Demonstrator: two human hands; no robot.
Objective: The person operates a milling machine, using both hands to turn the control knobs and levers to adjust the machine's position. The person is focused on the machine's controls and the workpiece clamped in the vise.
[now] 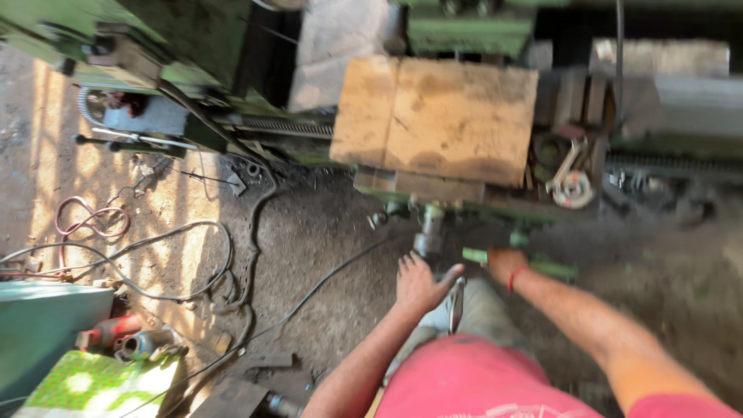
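My left hand (419,284) reaches toward a grey cylindrical handle (428,231) under the front of a green machine, fingers spread, just below it and touching or nearly so. My right hand (503,263), a red thread at the wrist, is closed around a green lever (546,267) on the machine's front. A worn wooden board (437,120) lies on top of the machine bed (495,207). The picture is motion-blurred.
Cables and a red hose (85,220) trail across the dirt floor at left. A red power tool (108,330) and a green patterned cloth (85,387) lie at the bottom left. Metal rings and clamps (571,186) sit right of the board.
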